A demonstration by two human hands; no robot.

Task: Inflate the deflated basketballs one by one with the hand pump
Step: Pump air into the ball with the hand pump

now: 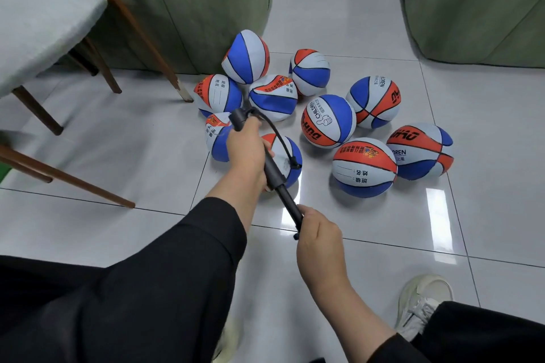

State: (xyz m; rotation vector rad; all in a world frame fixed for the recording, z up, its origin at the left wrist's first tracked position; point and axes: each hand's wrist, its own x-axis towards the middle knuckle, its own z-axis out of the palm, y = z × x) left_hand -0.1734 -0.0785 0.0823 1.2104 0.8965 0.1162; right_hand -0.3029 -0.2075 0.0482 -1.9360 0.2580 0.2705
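Observation:
Several small red, white and blue basketballs lie in a cluster on the tiled floor; some look dented, such as the one leaning on the sofa (pixel 246 56). My left hand (pixel 247 148) grips the barrel of a black hand pump (pixel 272 169). My right hand (pixel 317 233) grips the pump's handle, with the piston rod drawn out between the two hands. The pump's thin black hose (pixel 280 137) loops from its far end down to the basketball (pixel 290 160) right under the pump. That ball is partly hidden by my left hand and the pump.
A green sofa (pixel 188 9) stands behind the balls, and a second green seat (pixel 477 3) is at the back right. A wooden chair with a grey cushion (pixel 41 26) is at the left, its legs reaching near the balls. My white shoe (pixel 421 300) is at the lower right.

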